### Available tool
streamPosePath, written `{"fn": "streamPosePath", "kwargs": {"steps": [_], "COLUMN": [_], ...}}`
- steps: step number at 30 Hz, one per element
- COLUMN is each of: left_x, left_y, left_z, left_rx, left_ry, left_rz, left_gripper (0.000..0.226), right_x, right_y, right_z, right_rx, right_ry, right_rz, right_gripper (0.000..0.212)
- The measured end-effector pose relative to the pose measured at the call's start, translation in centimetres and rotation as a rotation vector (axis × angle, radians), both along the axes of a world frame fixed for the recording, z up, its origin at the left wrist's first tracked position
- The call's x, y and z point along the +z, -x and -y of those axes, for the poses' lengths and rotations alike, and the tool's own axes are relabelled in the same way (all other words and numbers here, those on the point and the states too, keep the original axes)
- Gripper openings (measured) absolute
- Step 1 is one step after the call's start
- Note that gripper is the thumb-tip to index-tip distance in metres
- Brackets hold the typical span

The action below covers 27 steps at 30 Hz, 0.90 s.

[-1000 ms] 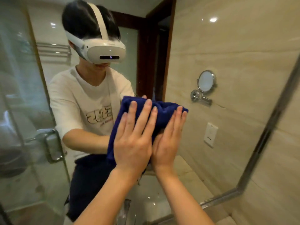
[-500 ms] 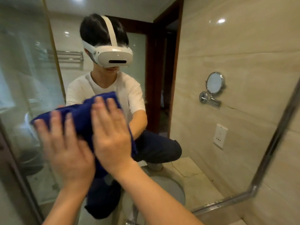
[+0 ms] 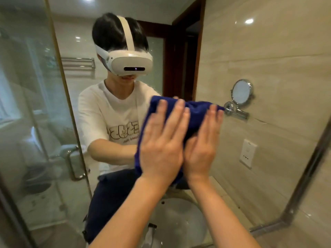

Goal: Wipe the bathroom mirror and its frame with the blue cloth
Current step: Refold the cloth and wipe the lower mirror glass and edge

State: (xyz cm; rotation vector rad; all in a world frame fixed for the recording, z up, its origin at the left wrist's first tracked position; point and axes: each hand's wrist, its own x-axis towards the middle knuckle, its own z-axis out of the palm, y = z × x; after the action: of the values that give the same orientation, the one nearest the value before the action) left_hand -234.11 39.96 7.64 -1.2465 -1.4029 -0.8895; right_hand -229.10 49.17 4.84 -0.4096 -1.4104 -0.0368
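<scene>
The blue cloth (image 3: 192, 113) is flattened against the big bathroom mirror (image 3: 268, 51), a little right of its middle. My left hand (image 3: 163, 145) presses on the cloth with straight, spread fingers. My right hand (image 3: 201, 144) lies flat beside it, fingers up, pressing the cloth's right part. The two hands touch side by side. The mirror's dark metal frame (image 3: 304, 178) runs down the right side and turns along the bottom right. Most of the cloth is hidden behind my hands.
In the mirror, a person in a white headset and white T-shirt (image 3: 100, 111) is reflected, along with a glass shower door with handle (image 3: 73, 163), a round shaving mirror (image 3: 241, 92), a wall socket (image 3: 248, 153) and a basin (image 3: 180, 222) below my arms.
Both hands and the cloth have swept from the mirror's left side back to the right of its middle. The view has shifted with them.
</scene>
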Motion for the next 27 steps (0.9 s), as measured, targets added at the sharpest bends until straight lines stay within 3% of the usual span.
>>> {"fn": "streamPosePath", "kwargs": {"steps": [4, 11, 17, 23, 27], "left_x": [-1.7, -2.0, -1.6, -3.1, -5.1], "left_y": [-1.4, -2.0, -5.9, -11.2, -15.3], "left_z": [-2.6, -2.9, -7.8, -14.5, -20.0], "left_rx": [-0.025, 0.061, 0.06, 0.077, 0.055], "left_ry": [0.22, 0.173, 0.158, 0.299, 0.497], "left_rz": [-0.173, -0.176, -0.208, -0.338, -0.52], "left_gripper": [0.05, 0.046, 0.041, 0.045, 0.053], "right_x": [-4.0, -3.9, -4.1, -6.8, -10.7], "right_y": [-1.5, -1.7, -5.6, -10.5, -14.2], "right_z": [-1.5, -1.2, -6.6, -13.1, -17.5], "right_rx": [-0.045, -0.012, -0.01, -0.054, 0.089], "right_ry": [0.282, 0.296, 0.257, 0.347, 0.589], "right_rz": [-0.145, -0.103, -0.135, -0.254, -0.391], "right_gripper": [0.056, 0.048, 0.051, 0.046, 0.05]}}
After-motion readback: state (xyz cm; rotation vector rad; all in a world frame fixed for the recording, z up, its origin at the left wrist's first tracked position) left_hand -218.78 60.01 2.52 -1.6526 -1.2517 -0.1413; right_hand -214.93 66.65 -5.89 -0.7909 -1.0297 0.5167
